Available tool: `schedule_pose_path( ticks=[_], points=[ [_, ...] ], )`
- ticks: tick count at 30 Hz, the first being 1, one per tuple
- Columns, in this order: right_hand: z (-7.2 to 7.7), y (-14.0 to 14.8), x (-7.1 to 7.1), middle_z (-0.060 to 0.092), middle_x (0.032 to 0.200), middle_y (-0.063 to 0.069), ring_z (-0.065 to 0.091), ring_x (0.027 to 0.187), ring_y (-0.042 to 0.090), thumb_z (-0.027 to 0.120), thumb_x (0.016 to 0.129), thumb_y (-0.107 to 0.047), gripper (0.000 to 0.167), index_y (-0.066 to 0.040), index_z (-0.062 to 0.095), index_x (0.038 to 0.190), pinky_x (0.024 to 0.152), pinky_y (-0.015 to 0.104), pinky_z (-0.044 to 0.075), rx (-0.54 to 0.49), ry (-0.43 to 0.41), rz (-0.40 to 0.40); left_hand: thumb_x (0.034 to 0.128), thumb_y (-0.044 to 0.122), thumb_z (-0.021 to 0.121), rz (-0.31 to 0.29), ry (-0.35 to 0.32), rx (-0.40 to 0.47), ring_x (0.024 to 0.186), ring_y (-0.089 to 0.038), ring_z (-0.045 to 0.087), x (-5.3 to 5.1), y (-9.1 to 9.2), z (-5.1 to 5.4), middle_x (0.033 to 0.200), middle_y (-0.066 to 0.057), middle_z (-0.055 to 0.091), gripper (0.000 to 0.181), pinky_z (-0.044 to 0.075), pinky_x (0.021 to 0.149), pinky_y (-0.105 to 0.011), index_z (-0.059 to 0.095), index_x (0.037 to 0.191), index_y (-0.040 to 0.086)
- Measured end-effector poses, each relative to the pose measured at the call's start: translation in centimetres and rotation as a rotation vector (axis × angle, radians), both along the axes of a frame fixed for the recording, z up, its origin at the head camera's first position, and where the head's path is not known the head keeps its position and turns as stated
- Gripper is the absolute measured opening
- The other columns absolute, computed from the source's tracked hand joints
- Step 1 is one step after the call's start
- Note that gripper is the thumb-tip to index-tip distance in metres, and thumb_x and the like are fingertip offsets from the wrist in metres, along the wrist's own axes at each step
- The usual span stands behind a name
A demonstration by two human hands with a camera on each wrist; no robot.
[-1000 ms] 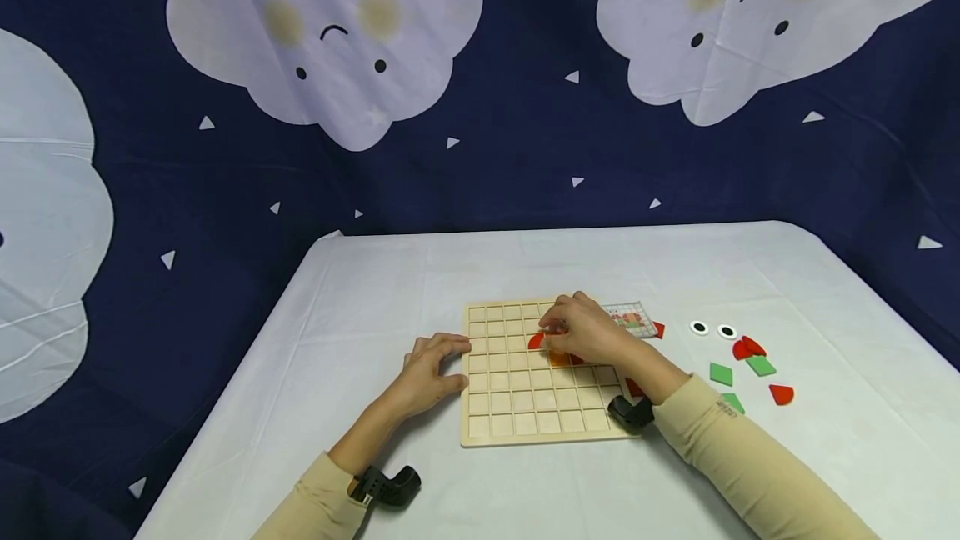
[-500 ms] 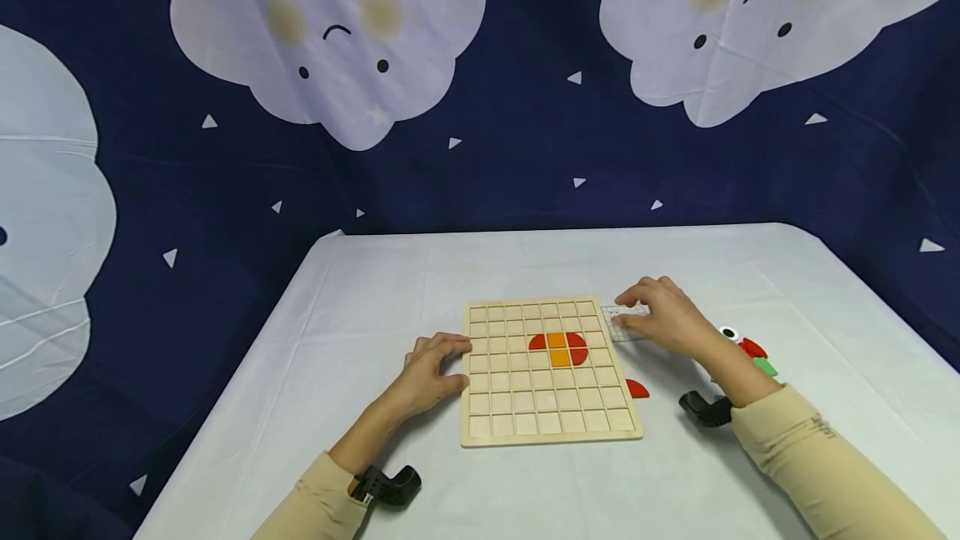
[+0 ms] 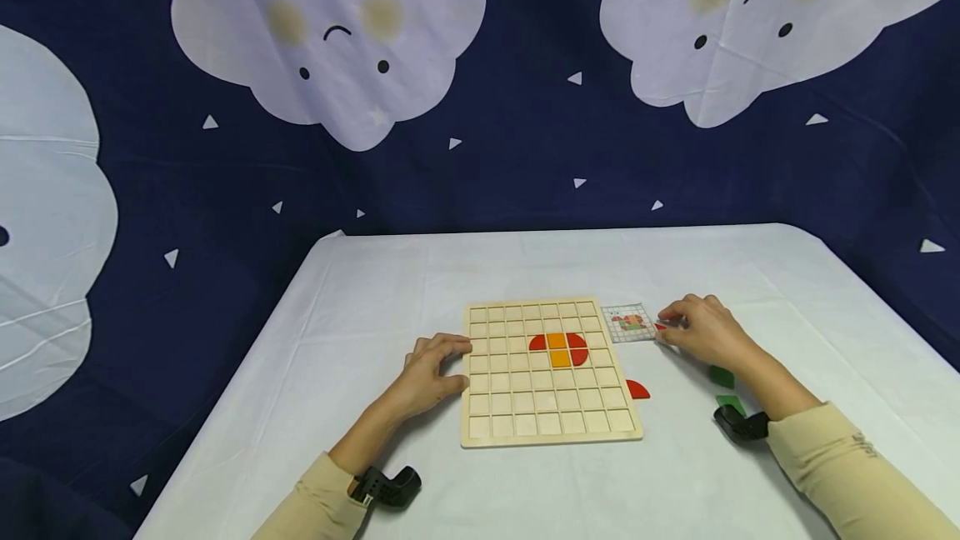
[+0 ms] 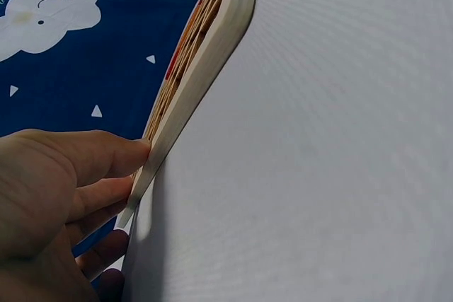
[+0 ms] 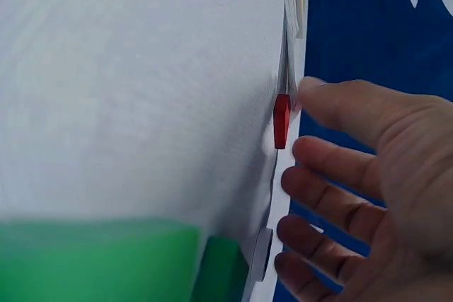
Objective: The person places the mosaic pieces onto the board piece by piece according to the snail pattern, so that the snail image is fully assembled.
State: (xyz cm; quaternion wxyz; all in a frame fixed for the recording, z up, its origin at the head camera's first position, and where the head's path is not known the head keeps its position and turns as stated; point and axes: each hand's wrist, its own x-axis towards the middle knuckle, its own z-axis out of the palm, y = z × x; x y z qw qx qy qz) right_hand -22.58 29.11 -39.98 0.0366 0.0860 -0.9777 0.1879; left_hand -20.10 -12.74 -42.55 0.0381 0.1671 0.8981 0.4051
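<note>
A red piece (image 5: pixel 282 122) lies on the white cloth (image 3: pixel 525 490) just beyond the right edge of the pattern card (image 3: pixel 630 323), beside the thumb and fingertips of the right hand (image 3: pixel 708 332). That hand is much the nearer; its thumb and fingers stand apart with nothing gripped, though whether any tip touches the piece I cannot tell. The right wrist view shows the piece edge-on, its longer visible side running roughly across the fingers; its full outline is hidden. The left hand (image 3: pixel 426 369), well apart, rests extended fingers against the left edge of the gridded wooden board (image 3: pixel 517 402).
</note>
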Motion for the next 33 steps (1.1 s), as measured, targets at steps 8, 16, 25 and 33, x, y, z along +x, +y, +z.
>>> schedule_pose_path(
  ticks=[8, 16, 25, 33],
  points=[
    [-0.4, 0.2, -0.1, 0.064, 0.102, 0.016, 0.049, 0.091, 0.031, 0.072, 0.076, -0.025, 0.035, -0.003, 0.069, 0.103, 0.078, 0.047, 0.036, 0.039, 0.005, 0.011, 0.0766, 0.012, 0.069, -0.003, -0.011, 0.005, 0.116, -0.02, 0.037, 0.1, 0.0, 0.1, 0.133, 0.004, 0.053, 0.045, 0.022, 0.09, -0.04, 0.061, 0.121, 0.009],
    [-0.7, 0.4, -0.1, 0.064, 0.097, 0.012, 0.05, 0.088, 0.029, 0.07, 0.077, -0.021, 0.027, -0.004, 0.07, 0.098, 0.077, 0.045, 0.035, 0.047, 0.038, 0.013, 0.0768, 0.012, 0.07, -0.004, -0.018, 0.01, 0.117, -0.019, 0.036, 0.1, -0.1, 0.1, 0.133, 0.005, 0.053, 0.045, 0.022, 0.09, -0.041, 0.061, 0.121, 0.009],
    [-0.5, 1.0, 0.2, 0.065, 0.098, 0.013, 0.049, 0.088, 0.03, 0.07, 0.078, -0.022, 0.029, -0.003, 0.07, 0.099, 0.074, 0.043, 0.035, 0.045, 0.054, -0.003, 0.0762, 0.012, 0.07, -0.005, -0.01, 0.01, 0.116, -0.019, 0.037, 0.1, 0.0, 0.0, 0.133, 0.004, 0.053, 0.045, 0.022, 0.09, -0.04, 0.062, 0.12, 0.009],
    [1.0, 0.8, 0.3, 0.063, 0.105, 0.017, 0.047, 0.095, 0.032, 0.066, 0.082, -0.02, 0.028, -0.004, 0.069, 0.104, 0.079, 0.047, 0.035, -0.008, 0.063, -0.021, 0.0769, 0.012, 0.07, -0.009, 0.0, 0.007, 0.117, -0.02, 0.037, 0.0, 0.0, 0.0, 0.132, 0.004, 0.054, 0.044, 0.022, 0.091, -0.042, 0.062, 0.12, 0.009]
  ],
)
